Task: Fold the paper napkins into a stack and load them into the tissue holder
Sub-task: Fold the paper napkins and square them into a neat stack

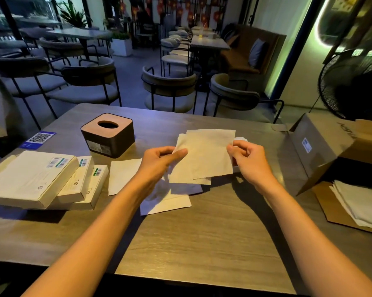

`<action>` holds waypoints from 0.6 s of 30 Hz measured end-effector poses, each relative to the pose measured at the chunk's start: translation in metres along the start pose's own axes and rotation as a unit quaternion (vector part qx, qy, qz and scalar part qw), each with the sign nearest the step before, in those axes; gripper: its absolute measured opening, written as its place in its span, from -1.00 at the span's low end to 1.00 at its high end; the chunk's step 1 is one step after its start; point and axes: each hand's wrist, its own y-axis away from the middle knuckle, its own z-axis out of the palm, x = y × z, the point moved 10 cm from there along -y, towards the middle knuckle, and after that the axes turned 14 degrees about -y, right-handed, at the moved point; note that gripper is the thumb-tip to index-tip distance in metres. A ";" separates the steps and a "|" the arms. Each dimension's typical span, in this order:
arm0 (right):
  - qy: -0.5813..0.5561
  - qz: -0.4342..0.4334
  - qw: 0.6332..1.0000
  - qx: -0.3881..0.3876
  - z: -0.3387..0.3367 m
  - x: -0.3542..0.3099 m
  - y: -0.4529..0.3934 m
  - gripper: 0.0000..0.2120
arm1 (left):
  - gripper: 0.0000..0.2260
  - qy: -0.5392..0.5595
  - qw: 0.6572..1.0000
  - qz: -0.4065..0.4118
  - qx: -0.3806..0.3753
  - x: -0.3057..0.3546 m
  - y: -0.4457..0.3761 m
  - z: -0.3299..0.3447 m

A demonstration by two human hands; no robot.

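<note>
At the far left of the wooden table [202, 243] lay three flat white packs [30, 179], overlapping one another, with a blue QR-code card [38, 139] beyond them. Behind the packs stood the tissue holder [108, 135], a dark square box with an oval slot in its lid, upright and apart from the hands. A loose napkin [121, 175] lay flat just right of the packs, and more sheets [165, 200] lay below the hands, though shadow made their number hard to tell. The left hand [159, 161] pinched the left edge of a few napkins held up [206, 155] above the table, thumb over the front. The right hand [247, 157] gripped the right edge of those same sheets, fingers curled. Farther right sat an open cardboard box [322, 146], with a pile of white napkins [362, 202] on its lowered flap.
</note>
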 end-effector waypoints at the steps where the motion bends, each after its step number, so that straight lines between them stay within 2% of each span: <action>1: 0.004 -0.001 1.000 0.012 -0.006 0.001 0.000 -0.86 | -0.82 -0.015 1.000 -0.014 0.018 -0.011 -0.005 -0.001; 3: 0.002 -0.007 1.000 0.030 -0.018 0.000 -0.001 -0.87 | -0.72 -0.063 0.995 -0.034 0.062 -0.029 -0.012 -0.007; 6: 0.013 -0.015 0.999 0.036 -0.026 -0.003 -0.005 -0.85 | -0.44 -0.182 0.971 0.013 0.152 -0.035 -0.019 -0.011; 8: 0.021 -0.018 0.999 0.025 -0.028 -0.004 -0.011 -0.85 | -0.41 -0.232 0.961 0.053 0.143 -0.017 -0.022 0.006; 9: 0.026 -0.021 0.999 0.019 -0.028 -0.006 -0.015 -0.85 | -0.41 -0.213 0.970 0.055 0.099 -0.008 -0.024 0.021; 11: 0.032 -0.025 0.999 0.011 -0.029 -0.009 -0.023 -0.85 | -0.44 -0.128 0.991 0.020 0.018 0.001 -0.036 0.048; 12: 0.029 -0.023 0.999 0.009 -0.032 -0.009 -0.028 -0.84 | -0.52 -0.100 0.995 0.015 0.005 0.008 -0.042 0.055; 15: 0.034 -0.008 0.999 0.012 -0.045 -0.005 -0.043 -0.85 | -0.79 -0.084 0.996 0.018 0.017 0.025 -0.058 0.068; 18: 0.059 -0.001 0.998 0.038 -0.064 0.007 -0.060 -0.80 | -0.81 -0.089 0.996 0.006 0.008 0.032 -0.074 0.086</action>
